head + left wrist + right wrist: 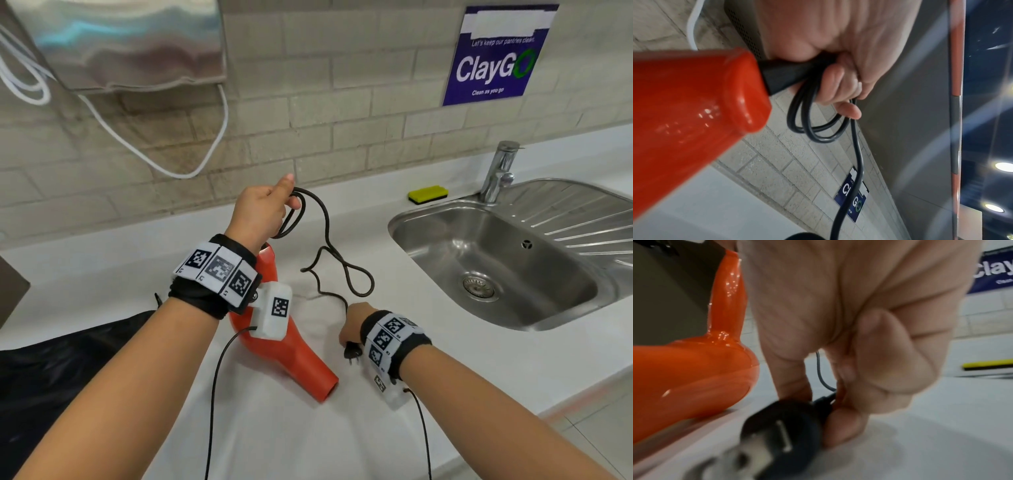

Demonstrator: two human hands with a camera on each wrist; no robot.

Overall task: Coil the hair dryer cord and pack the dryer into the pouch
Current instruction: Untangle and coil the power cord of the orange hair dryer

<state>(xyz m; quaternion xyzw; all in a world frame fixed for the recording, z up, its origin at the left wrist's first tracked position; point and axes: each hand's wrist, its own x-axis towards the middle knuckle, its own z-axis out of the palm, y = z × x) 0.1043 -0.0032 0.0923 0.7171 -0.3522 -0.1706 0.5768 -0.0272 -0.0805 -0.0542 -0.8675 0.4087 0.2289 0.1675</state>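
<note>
An orange hair dryer [291,356] lies on the white counter [342,428], nozzle toward me, its handle end [694,100] under my left wrist. My left hand [263,209] is raised above it and grips two loops of the black cord [818,123] near the strain relief. The loose cord [342,270] trails down in curls to my right hand [352,329], which pinches the black plug [785,434] just above the counter. A black pouch [68,370] lies at the lower left, partly hidden by my left forearm.
A steel sink [496,260] with a tap [500,171] is set into the counter at right. A yellow sponge [428,194] sits behind it by the tiled wall. A metal dispenser [130,44] with a white cable [154,161] hangs at upper left.
</note>
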